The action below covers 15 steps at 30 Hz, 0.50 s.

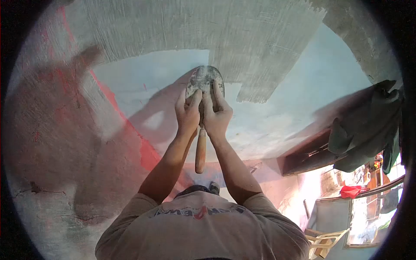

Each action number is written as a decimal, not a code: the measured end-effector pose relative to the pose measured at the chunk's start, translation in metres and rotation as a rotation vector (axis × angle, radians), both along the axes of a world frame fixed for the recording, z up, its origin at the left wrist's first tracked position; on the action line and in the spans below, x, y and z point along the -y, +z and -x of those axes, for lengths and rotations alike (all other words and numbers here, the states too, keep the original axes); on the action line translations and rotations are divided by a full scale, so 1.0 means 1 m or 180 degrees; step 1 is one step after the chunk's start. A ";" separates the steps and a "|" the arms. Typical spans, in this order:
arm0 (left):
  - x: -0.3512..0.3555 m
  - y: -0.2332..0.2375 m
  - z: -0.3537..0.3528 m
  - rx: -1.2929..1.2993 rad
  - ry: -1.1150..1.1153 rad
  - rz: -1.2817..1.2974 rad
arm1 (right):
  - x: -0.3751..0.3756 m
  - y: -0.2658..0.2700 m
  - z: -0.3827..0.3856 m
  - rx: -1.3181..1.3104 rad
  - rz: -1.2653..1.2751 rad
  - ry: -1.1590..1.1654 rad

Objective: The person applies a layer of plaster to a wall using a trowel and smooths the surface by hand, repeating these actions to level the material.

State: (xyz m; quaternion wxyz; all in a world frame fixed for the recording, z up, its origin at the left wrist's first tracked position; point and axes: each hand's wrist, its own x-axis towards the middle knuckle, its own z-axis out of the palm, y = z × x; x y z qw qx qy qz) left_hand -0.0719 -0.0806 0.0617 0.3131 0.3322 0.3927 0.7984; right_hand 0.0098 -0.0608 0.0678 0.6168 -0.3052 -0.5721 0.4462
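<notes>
A trowel [209, 73] with a rounded, stained metal blade and a wooden handle [200, 151] is held up in front of a wall, its handle hanging down. My left hand [189, 113] grips the left side of the blade, thumb on its face. From the right side my right hand [218, 113] holds the same blade, fingers laid on its face. Nobody's fingers are on the handle. Behind the trowel, the wall has a pale blue area [164, 65] and grey plaster [151, 26] with streaks.
Dark cloth [368, 125] hangs at the right over a dark ledge [305, 154]. Lower right are a red item [352, 191], a pale plastic chair [325, 240] and a bright opening. Reddish, cracked wall [52, 143] lies at the left.
</notes>
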 end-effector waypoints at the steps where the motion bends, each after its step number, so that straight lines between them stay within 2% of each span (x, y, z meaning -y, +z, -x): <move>1: 0.000 -0.002 0.000 0.0060 -0.0040 0.0042 | -0.001 -0.003 0.000 -0.0061 0.0005 0.0035; 6: 0.006 -0.029 -0.011 0.0169 0.0154 0.0167 | -0.004 -0.052 -0.003 0.0192 -0.0361 -0.0205; 10: -0.002 0.021 0.005 -0.0380 0.0102 0.0052 | -0.006 0.014 0.004 -0.0061 -0.0232 -0.0061; 15: 0.004 0.004 -0.001 -0.0114 0.0154 0.0136 | 0.002 -0.004 0.001 0.0312 -0.0377 -0.0262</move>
